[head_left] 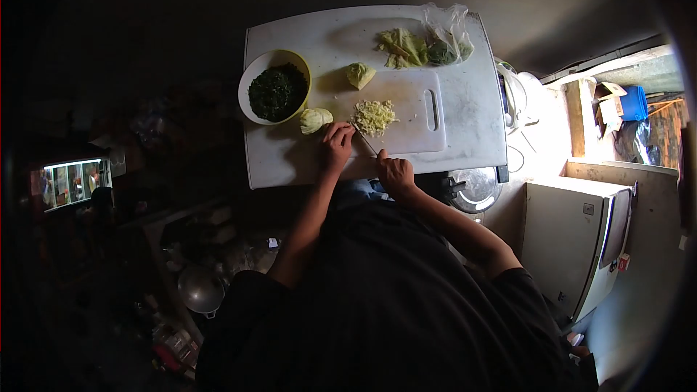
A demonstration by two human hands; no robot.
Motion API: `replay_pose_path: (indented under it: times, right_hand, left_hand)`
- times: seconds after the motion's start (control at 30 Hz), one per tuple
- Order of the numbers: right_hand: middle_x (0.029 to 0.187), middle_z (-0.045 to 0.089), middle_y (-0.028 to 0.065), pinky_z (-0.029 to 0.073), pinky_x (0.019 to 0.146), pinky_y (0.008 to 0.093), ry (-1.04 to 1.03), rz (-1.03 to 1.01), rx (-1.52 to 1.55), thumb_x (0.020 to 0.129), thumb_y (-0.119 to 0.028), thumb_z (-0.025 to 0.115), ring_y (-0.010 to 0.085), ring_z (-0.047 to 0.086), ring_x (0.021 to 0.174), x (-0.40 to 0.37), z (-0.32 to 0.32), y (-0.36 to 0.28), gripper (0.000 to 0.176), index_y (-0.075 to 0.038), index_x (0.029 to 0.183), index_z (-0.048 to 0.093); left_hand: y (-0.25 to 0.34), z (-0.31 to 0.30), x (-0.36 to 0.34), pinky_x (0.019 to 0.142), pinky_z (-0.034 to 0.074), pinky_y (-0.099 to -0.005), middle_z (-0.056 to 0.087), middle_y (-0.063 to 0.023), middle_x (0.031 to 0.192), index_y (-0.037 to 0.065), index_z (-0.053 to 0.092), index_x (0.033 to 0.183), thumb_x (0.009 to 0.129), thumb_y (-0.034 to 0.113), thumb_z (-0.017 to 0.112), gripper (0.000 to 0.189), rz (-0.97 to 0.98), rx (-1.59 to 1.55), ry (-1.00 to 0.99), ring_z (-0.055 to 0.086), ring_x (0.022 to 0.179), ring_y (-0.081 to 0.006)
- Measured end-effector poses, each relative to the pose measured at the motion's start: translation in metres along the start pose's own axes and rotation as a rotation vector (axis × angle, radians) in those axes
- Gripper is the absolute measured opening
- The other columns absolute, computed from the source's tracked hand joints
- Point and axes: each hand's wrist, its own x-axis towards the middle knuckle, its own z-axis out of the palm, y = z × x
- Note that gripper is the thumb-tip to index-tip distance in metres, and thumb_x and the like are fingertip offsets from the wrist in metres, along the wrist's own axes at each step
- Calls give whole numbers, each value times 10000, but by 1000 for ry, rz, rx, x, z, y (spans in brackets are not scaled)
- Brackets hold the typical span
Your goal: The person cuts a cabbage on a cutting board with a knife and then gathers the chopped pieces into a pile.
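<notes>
My right hand is closed around the handle of a knife, whose blade points up and left over the near edge of a white cutting board. Beside the blade tip, my left hand has its fingers curled together at the board's left side; whatever is under them is hidden. A pile of finely chopped cabbage lies on the board just beyond the blade. One cabbage chunk rests just beyond my left hand, and another cabbage wedge sits at the board's far left corner.
A bowl of dark chopped greens stands at the white table's left edge. Loose cabbage leaves and a clear plastic bag with something green lie at the back right. A round metal lid and a white fridge are to the right.
</notes>
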Motion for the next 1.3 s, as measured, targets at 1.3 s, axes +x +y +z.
replay_pose_path:
  times: [1.3]
  right_hand:
    - [584, 637, 118, 502, 492, 433, 141, -33, 51, 920, -212, 525, 308, 662, 552, -1, -14, 2, 182, -45, 849, 516]
  left_hand:
    - [-12, 5, -4, 739, 529, -368, 682, -88, 888, 32, 695, 848, 765, -54, 692, 119, 16, -26, 33, 661, 834, -289]
